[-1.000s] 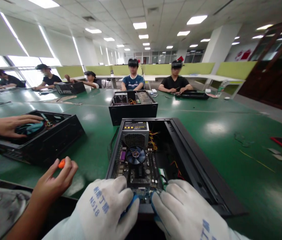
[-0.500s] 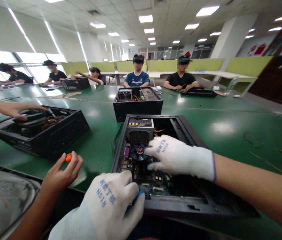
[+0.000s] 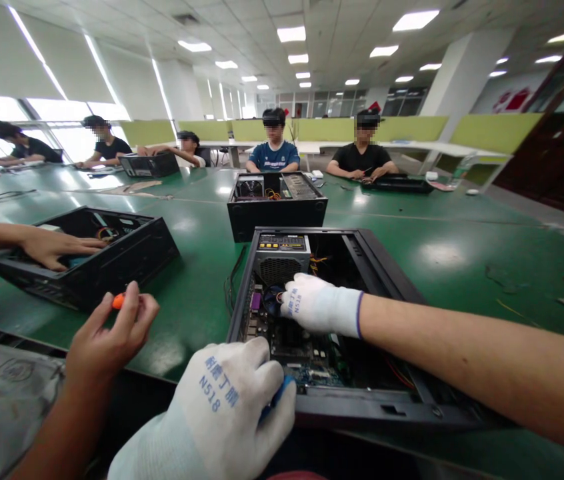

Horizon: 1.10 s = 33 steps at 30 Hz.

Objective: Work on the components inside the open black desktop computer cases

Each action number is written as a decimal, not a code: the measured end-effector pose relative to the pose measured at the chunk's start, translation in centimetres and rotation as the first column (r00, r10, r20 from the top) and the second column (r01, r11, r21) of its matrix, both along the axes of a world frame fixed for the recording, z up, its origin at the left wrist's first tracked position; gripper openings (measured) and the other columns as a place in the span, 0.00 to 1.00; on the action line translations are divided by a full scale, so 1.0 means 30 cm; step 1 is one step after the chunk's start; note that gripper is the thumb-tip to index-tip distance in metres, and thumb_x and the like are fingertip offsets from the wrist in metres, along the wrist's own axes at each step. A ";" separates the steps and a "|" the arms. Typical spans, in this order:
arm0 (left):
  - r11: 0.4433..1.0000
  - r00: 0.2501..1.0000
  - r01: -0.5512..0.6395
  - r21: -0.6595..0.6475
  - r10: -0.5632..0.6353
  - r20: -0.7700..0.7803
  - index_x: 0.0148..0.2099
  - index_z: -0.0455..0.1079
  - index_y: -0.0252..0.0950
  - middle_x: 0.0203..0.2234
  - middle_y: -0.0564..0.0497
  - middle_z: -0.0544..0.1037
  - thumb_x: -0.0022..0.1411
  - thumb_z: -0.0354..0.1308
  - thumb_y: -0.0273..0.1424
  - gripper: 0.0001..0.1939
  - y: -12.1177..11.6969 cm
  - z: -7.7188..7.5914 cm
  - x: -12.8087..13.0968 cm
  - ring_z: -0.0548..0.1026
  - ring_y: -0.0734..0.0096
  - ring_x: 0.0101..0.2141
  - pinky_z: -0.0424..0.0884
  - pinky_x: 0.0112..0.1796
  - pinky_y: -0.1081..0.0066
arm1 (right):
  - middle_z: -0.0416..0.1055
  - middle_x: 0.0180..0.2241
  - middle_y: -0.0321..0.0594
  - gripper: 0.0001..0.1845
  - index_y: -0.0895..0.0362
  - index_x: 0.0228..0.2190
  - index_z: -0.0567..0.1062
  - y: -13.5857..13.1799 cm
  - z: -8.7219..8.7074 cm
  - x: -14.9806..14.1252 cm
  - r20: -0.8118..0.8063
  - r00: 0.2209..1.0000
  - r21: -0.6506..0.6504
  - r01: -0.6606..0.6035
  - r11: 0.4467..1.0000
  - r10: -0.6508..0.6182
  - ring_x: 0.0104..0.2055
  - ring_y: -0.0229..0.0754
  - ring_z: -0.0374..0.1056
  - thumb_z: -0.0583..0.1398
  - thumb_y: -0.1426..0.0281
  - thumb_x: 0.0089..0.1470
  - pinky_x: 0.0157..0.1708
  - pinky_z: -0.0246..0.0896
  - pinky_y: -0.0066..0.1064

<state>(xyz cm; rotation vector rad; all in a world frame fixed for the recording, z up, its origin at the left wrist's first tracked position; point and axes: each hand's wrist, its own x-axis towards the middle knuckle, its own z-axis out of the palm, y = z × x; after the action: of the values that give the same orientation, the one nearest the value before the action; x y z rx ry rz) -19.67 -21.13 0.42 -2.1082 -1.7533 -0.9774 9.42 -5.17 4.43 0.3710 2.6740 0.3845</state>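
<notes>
1. Since half a second ago, our right hand (image 3: pixel 307 305) has shifted left over the CPU cooler fan (image 3: pixel 271 300), and the co-worker's far hand (image 3: pixel 57 247) has sunk into the tilted tower case (image 3: pixel 137 260).
2. At far left, we see that hand spread flat inside the tower case; nearer us, the co-worker's near hand (image 3: pixel 117 327) pinches a small orange object (image 3: pixel 119 301).
3. Next comes our left hand (image 3: pixel 229 393), gloved, at the near left corner of our open computer case (image 3: pixel 362 405). Its fingers curl with a narrow gap to the thumb; we cannot tell whether they grip the rim.
4. Our computer case lies open-side up on the green table (image 3: pixel 462 257), directly before us, with its power supply (image 3: pixel 282 257) at the far left corner, the fan nearer us and the motherboard (image 3: pixel 312 375) below.
5. Our right hand reaches in from the right, fingers bunched and partly covering the fan; their tips are hidden, so we cannot tell whether they hold it.
</notes>
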 end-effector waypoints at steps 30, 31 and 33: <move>0.955 0.944 0.223 -0.195 -0.262 -0.199 0.28 0.63 0.43 0.25 0.52 0.69 0.66 0.53 0.34 0.12 -0.047 0.124 0.501 0.69 0.66 0.22 0.57 0.24 0.64 | 0.80 0.34 0.54 0.11 0.61 0.35 0.82 0.100 0.088 0.144 0.111 0.909 0.143 0.385 0.912 -0.401 0.39 0.55 0.77 0.60 0.71 0.52 0.38 0.63 0.42; 0.956 0.945 0.222 -0.194 -0.260 -0.198 0.28 0.63 0.43 0.25 0.52 0.69 0.66 0.53 0.34 0.12 -0.047 0.123 0.502 0.69 0.66 0.22 0.57 0.24 0.64 | 0.80 0.35 0.54 0.11 0.61 0.35 0.82 0.106 0.088 0.138 0.121 0.908 0.146 0.383 0.912 -0.400 0.40 0.55 0.77 0.61 0.71 0.52 0.38 0.63 0.42; 0.956 0.946 0.222 -0.190 -0.259 -0.196 0.28 0.62 0.43 0.25 0.52 0.69 0.66 0.53 0.34 0.12 -0.048 0.123 0.503 0.69 0.66 0.22 0.57 0.24 0.64 | 0.80 0.36 0.54 0.11 0.61 0.36 0.82 0.116 0.088 0.128 0.125 0.904 0.146 0.390 0.909 -0.408 0.41 0.54 0.77 0.61 0.72 0.52 0.39 0.64 0.41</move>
<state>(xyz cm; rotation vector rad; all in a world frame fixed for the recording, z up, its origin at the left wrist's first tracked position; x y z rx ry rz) -4.58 -22.57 4.11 -2.4744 -1.5416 -0.6384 13.27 -1.68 7.06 0.8728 2.3514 0.4223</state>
